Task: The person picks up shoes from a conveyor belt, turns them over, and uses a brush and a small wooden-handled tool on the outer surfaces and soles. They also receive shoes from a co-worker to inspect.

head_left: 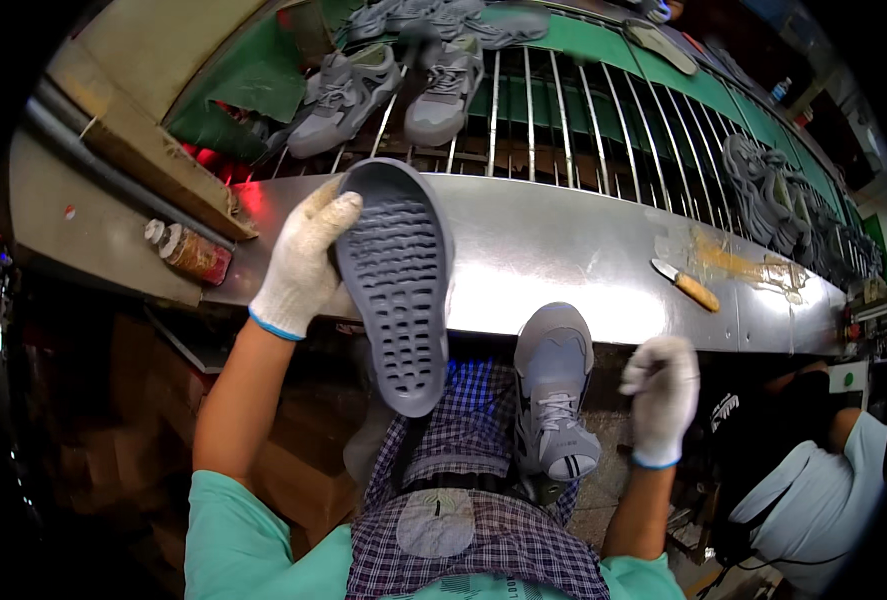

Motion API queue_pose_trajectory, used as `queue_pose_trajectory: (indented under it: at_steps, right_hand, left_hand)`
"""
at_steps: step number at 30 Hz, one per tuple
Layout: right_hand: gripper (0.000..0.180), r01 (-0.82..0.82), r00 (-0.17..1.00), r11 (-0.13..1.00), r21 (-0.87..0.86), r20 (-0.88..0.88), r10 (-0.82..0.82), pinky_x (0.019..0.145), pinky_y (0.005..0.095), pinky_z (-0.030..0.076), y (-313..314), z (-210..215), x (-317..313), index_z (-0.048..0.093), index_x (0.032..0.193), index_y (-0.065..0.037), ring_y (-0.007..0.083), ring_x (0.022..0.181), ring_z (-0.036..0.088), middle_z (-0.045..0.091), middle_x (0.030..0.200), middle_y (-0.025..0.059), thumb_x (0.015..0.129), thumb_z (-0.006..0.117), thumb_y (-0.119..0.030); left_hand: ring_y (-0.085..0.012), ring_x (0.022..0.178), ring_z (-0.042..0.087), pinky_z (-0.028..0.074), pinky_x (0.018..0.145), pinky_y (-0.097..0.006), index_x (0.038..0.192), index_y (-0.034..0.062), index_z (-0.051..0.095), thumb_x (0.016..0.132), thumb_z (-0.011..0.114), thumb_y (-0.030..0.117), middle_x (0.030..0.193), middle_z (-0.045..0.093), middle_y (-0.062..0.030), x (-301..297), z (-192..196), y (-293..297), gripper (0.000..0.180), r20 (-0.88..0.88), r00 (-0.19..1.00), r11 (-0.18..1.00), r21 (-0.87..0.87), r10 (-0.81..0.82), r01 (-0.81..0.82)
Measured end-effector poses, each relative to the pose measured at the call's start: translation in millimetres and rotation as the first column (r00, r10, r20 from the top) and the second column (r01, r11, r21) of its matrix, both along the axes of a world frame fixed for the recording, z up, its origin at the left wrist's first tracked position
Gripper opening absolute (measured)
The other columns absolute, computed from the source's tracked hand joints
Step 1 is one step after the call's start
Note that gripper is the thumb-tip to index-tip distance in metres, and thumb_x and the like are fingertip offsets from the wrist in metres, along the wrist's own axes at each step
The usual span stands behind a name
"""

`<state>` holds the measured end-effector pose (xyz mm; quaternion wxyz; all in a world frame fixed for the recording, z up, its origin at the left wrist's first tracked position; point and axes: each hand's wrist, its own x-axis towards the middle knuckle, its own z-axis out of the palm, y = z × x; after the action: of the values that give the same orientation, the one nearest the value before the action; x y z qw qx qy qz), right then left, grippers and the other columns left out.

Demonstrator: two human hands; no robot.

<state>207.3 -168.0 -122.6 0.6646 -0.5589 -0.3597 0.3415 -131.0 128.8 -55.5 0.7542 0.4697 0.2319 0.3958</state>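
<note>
Grey sole (399,290) in left hand (303,262), one shoe (555,385) on lap

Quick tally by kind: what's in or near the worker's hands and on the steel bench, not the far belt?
Loose grey sole, held by the left hand: 1
Grey shoe on the lap, beside the right hand: 1
Grey shoes on the wire rack: 2
Knife: 1
Small bottle: 1
Total: 6
</note>
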Motion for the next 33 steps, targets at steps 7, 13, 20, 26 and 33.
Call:
queue_pose_trajectory:
  at_steps: [7,13,20,26,33]
  right_hand:
    - [0.076,-0.161,0.421,0.987,-0.011,-0.905,0.059,0.109,0.0396,0.053,-31,-108,-74,0.051,0.153,-0.003,0.0273,0.124,0.064,0.062,0.143,0.0153,0.108,0.053,-0.063]
    - [0.08,-0.059,0.57,0.975,-0.214,-0.809,-0.143,0.117,0.043,0.048,-32,-65,-71,0.047,0.159,-0.005,0.0302,0.135,0.059,0.058,0.153,0.0164,0.108,0.044,-0.067]
    - [0.084,-0.154,0.625,0.925,-0.347,-0.76,-0.181,0.122,0.0451,0.044,-64,-48,-84,0.045,0.161,-0.008,0.0312,0.142,0.054,0.053,0.158,0.0159,0.108,0.031,-0.072]
    - [0.077,-0.158,0.466,0.962,-0.224,-0.876,-0.127,0.112,0.0448,0.053,-68,-34,-96,0.048,0.156,0.0,0.0307,0.133,0.062,0.059,0.15,0.0194,0.112,0.036,-0.062]
    - [0.067,-0.2,0.564,0.969,-0.143,-0.826,-0.006,0.11,0.0436,0.056,-58,-29,-96,0.053,0.15,0.006,0.0264,0.128,0.066,0.065,0.143,0.0193,0.114,0.043,-0.05]
  left_hand:
    - [-0.017,0.109,0.07,0.058,0.1,-0.032,0.149,-0.0082,0.051,0.108,0.065,0.019,0.124,0.071,-0.0115,34,3,-44,0.051,-0.006,0.998,0.998,-0.022,-0.066,0.066]
    - [-0.0245,0.134,0.058,0.046,0.117,-0.038,0.16,-0.0062,0.038,0.108,0.063,0.02,0.15,0.057,-0.0183,72,-21,-95,0.064,-0.14,0.984,0.987,0.094,-0.114,0.128]
    - [-0.0296,0.153,0.044,0.033,0.128,-0.043,0.158,-0.0015,0.044,0.102,0.055,-0.005,0.163,0.047,-0.0202,86,-48,-127,0.057,-0.193,0.947,0.818,0.48,-0.255,0.318]
    - [-0.0287,0.142,0.058,0.044,0.122,-0.042,0.146,-0.0049,0.058,0.102,0.054,-0.003,0.15,0.062,-0.0196,105,-13,-121,0.044,-0.321,0.895,0.789,0.438,-0.31,0.43]
    - [-0.0305,0.14,0.06,0.045,0.12,-0.041,0.146,-0.0067,0.058,0.105,0.051,0.002,0.15,0.062,-0.0224,103,2,-123,0.042,-0.46,0.844,0.712,0.493,-0.274,0.5]
